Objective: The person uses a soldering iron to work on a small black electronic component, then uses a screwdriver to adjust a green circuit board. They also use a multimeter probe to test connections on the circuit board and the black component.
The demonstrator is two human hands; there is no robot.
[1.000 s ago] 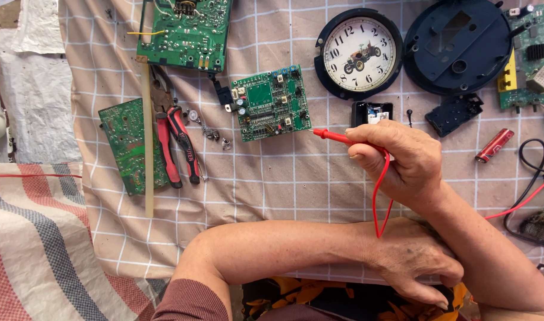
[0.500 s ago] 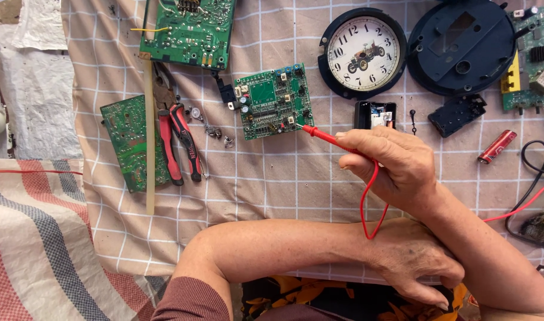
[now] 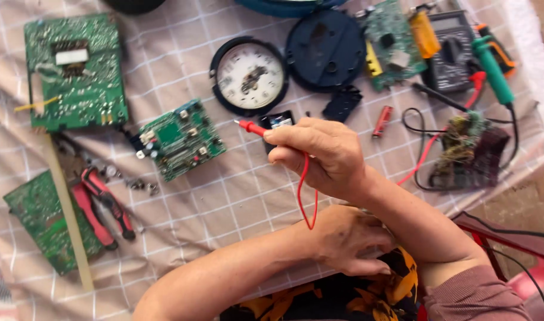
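Nearest cam: left hand (image 3: 349, 241) rests at near edge of the checked cloth (image 3: 224, 202), fingers curled loosely, palm down on the lap; can't tell if it holds anything. Right hand (image 3: 322, 154) just beyond, crossed over left forearm, thumb + fingers pinching the red multimeter probe (image 3: 252, 127), its lead looping down under the hand. Probe tip is in air, btwn the small green circuit board (image 3: 180, 139) and a small black module (image 3: 278, 122), touching neither. Red-handled pliers (image 3: 102, 205) and loose screws lie twd left edge. Far side: white-faced clock dial (image 3: 249, 76), dark round back cover (image 3: 325, 50), large green PCB (image 3: 73, 71) at far left corner, multimeter (image 3: 453, 47) at far right. Progress, judged: clock already opened, parts spread out; probing not yet landed, only one probe in hand, black probe not seen held.
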